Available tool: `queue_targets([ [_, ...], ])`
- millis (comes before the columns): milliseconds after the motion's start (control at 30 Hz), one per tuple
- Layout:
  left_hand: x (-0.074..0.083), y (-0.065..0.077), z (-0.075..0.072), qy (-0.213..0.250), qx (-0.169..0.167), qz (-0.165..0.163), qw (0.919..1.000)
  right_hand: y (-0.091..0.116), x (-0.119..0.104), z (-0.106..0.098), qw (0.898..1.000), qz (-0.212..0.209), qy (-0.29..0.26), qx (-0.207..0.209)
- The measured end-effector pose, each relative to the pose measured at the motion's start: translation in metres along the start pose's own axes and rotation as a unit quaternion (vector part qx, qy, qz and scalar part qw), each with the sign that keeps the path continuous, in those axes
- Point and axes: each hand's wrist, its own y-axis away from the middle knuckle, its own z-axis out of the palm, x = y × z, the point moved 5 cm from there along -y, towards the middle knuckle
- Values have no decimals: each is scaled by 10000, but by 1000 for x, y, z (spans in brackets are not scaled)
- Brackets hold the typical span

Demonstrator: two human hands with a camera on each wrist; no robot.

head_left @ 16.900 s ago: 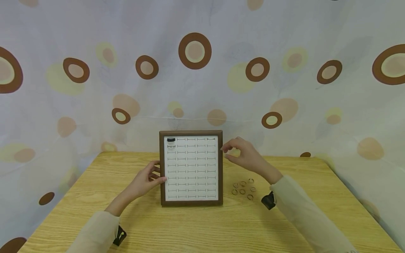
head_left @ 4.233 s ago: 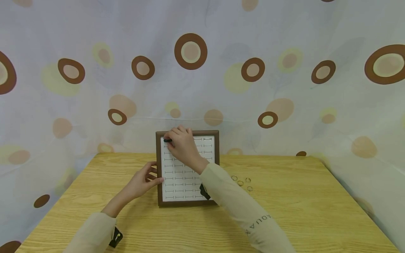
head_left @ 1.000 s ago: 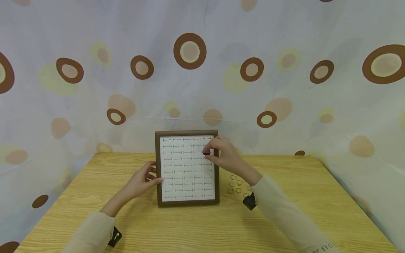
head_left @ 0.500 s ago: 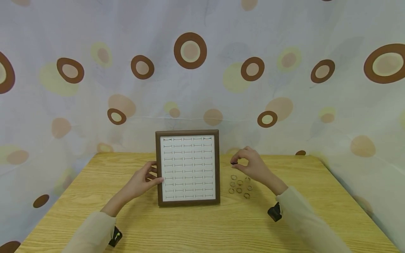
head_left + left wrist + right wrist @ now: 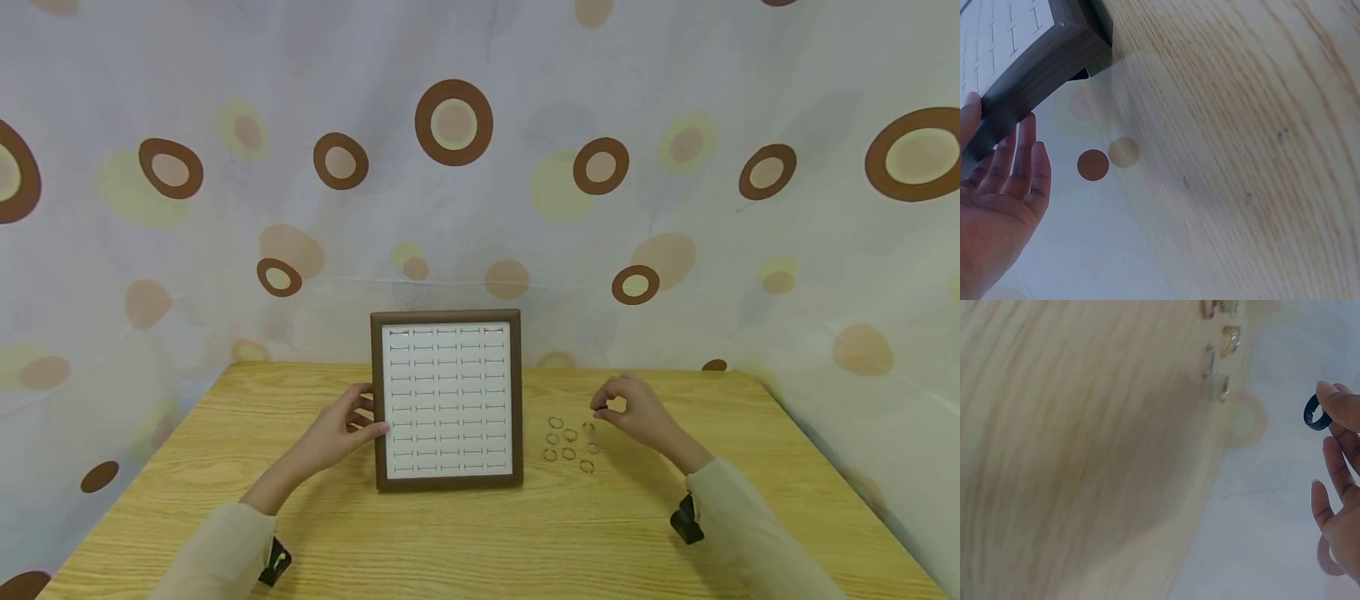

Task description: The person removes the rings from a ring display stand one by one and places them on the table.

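A ring display tray point(image 5: 447, 482) with a brown frame and a white slotted face stands upright on the table. My left hand point(image 5: 339, 432) grips its left edge, thumb on the front and fingers at the side and back; the left wrist view shows the same hold on the dark frame point(image 5: 1035, 67). To the right of the tray, my right hand point(image 5: 637, 414) pinches a black ring point(image 5: 1317, 414) between thumb and fingertips, raised off the table; the other fingers are loosely spread in the right wrist view. No rings sit in the tray's slots.
Several loose metal rings point(image 5: 568, 453) lie grouped on the wooden table point(image 5: 480, 542) between the tray and my right hand. A patterned curtain point(image 5: 480, 217) hangs right behind the table's back edge.
The black ring, first in the tray's top-left slot, was taken out and carried right by my right hand. The second-row ring has left the tray; the loose group has grown. Left hand stayed.
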Motion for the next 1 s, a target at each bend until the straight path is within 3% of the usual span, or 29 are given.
queue_targets([
  [400, 1, 0, 0, -81, 25, -28, 10000, 20, 27, 5, 9956, 562, 94, -748],
  [733, 39, 10, -6, -80, -9, -38, 10000, 29, 40, 16, 9811, 1107, -248, -1566],
  [1000, 42, 11, -6, -78, -14, -82, 9999, 32, 43, 21, 9759, 1167, -513, -1772],
])
